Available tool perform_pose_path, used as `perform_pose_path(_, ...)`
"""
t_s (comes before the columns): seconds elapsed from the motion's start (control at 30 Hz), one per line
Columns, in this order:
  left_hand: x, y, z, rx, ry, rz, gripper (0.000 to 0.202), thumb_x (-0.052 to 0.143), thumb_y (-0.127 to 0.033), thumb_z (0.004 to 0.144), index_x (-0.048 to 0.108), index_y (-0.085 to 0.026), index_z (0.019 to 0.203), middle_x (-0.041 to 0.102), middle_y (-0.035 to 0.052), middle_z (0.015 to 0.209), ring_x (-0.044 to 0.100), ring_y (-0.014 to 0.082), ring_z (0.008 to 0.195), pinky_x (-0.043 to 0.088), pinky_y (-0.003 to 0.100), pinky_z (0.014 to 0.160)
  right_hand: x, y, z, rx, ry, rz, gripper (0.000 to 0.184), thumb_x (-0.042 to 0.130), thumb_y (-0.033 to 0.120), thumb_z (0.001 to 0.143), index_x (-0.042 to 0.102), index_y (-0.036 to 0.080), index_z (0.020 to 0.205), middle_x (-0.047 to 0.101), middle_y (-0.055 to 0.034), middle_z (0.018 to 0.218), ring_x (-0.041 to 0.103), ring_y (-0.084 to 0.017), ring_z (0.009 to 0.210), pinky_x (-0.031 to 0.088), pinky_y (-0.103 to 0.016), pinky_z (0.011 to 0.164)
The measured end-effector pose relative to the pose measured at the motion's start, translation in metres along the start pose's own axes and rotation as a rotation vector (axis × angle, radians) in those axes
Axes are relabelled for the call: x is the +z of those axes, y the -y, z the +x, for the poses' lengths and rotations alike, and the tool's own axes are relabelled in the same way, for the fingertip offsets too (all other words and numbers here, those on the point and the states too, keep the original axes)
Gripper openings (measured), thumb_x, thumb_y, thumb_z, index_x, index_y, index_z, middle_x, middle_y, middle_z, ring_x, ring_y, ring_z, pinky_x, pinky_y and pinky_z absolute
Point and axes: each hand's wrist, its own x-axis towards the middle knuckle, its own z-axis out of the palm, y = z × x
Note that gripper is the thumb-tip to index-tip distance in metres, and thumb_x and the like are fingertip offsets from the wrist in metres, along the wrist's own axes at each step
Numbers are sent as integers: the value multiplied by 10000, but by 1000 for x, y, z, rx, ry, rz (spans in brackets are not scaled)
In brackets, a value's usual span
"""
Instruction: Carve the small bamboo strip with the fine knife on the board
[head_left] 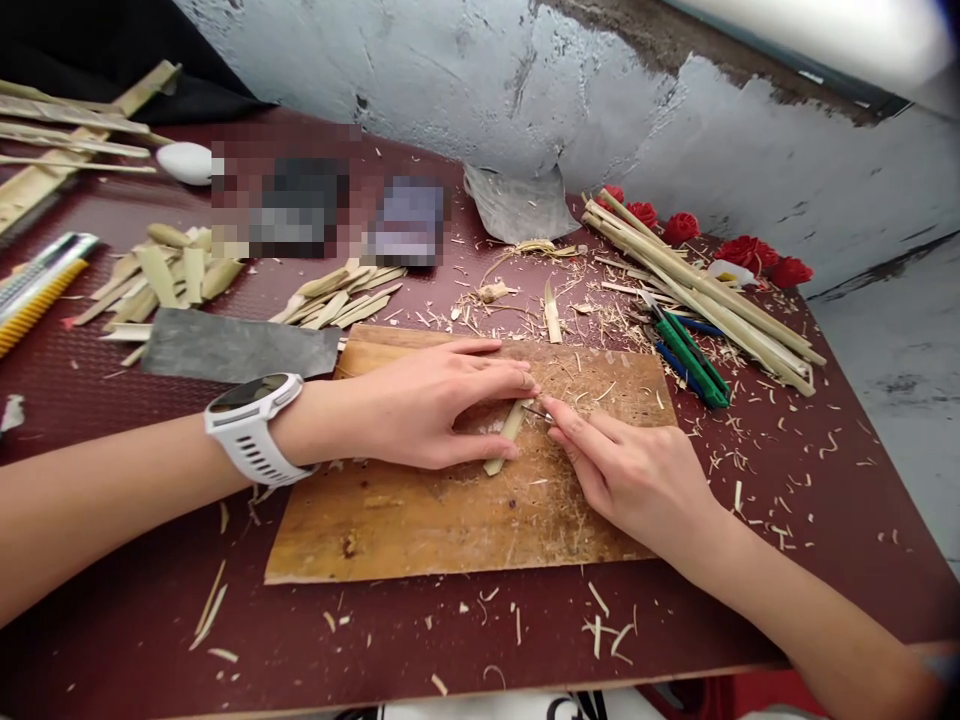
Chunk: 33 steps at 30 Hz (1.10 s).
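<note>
My left hand (pixel 435 405), with a white watch (pixel 251 425) on the wrist, lies on a wooden board (pixel 420 520) and pinches a short bamboo strip (pixel 507 434) between thumb and fingers. My right hand (pixel 630 470) is closed around a thin metal blade (pixel 535 410). The blade's tip touches the strip's upper end. Fine shavings cover the board around both hands.
A dark cleaver blade (pixel 232 345) lies left of the board, with cut bamboo pieces (pixel 169 275) behind it. Long bamboo sticks (pixel 697 285), green and blue utility knives (pixel 694 360) and red paper roses (pixel 750 250) lie at the right. The maroon table (pixel 825 500) ends near the right wall.
</note>
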Motion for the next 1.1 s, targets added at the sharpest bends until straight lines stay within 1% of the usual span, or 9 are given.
perform_pose_path(0.07, 0, -1, 0, -6, 5, 3, 485, 622, -475, 1056, 549, -190, 1442, 710, 120, 1413, 684, 265, 1324, 342, 490, 1329, -3, 1, 0, -17, 27, -45, 360, 516, 272, 1109, 734, 190, 1383, 804, -16, 826, 628, -109, 528, 266, -325, 473)
perform_pose_path(0.2, -1, -1, 0, -13, 14, 0, 484, 612, -478, 1059, 547, -202, 1451, 712, 107, 1417, 679, 266, 1335, 352, 501, 1323, -7, 0, -2, -46, 125, -111, 417, 559, 184, 1052, 681, 179, 1451, 819, -39, 885, 599, -107, 510, 253, -332, 467)
perform_pose_path(0.3, -2, -1, 0, -25, 14, -3, 483, 625, -465, 1054, 552, -204, 1454, 714, 104, 1414, 681, 267, 1333, 351, 497, 1324, -7, -2, -5, -55, 150, -112, 462, 581, 154, 1019, 658, 173, 1474, 825, -47, 916, 606, -111, 526, 253, -330, 470)
perform_pose_path(0.43, -1, -1, 0, -19, 8, 12, 496, 627, -479, 1052, 549, -197, 1452, 686, 122, 1459, 667, 265, 1354, 346, 478, 1327, -5, -4, -7, -59, 145, -113, 456, 582, 146, 1017, 664, 169, 1465, 823, -50, 891, 595, -110, 503, 236, -327, 469)
perform_pose_path(0.5, -1, -1, 0, -14, 12, 14, 499, 626, -481, 1053, 545, -191, 1452, 685, 125, 1460, 670, 264, 1348, 345, 483, 1327, -4, -4, -8, -57, 127, -111, 425, 582, 169, 1035, 680, 173, 1449, 824, -52, 899, 594, -108, 493, 237, -329, 466)
perform_pose_path(0.63, -1, 0, 0, -29, 27, 1, 502, 632, -483, 1052, 541, -202, 1458, 693, 105, 1450, 670, 266, 1347, 346, 496, 1327, -1, -5, -8, -26, 35, -30, 364, 551, 268, 1093, 710, 181, 1410, 805, -17, 819, 626, -106, 516, 285, -319, 468)
perform_pose_path(0.7, -1, 0, 1, -32, 26, 1, 503, 635, -489, 1050, 543, -206, 1456, 692, 104, 1450, 667, 267, 1350, 352, 491, 1324, 0, -5, -7, -6, 12, 35, 366, 523, 286, 1111, 704, 191, 1415, 814, -18, 843, 658, -98, 567, 316, -299, 483)
perform_pose_path(0.8, -2, 0, 1, -30, 24, 3, 499, 634, -497, 1048, 546, -211, 1447, 697, 105, 1441, 671, 269, 1344, 352, 491, 1324, 1, -5, -4, 8, 11, 75, 376, 509, 291, 1119, 685, 208, 1441, 829, -27, 905, 681, -93, 612, 333, -284, 497)
perform_pose_path(1.1, -1, 0, 0, -15, 13, -11, 500, 649, -469, 1043, 551, -200, 1454, 706, 123, 1428, 684, 276, 1331, 360, 517, 1320, 0, -5, 0, -8, 28, 44, 367, 508, 303, 1121, 716, 197, 1404, 817, -10, 866, 663, -100, 570, 308, -310, 478)
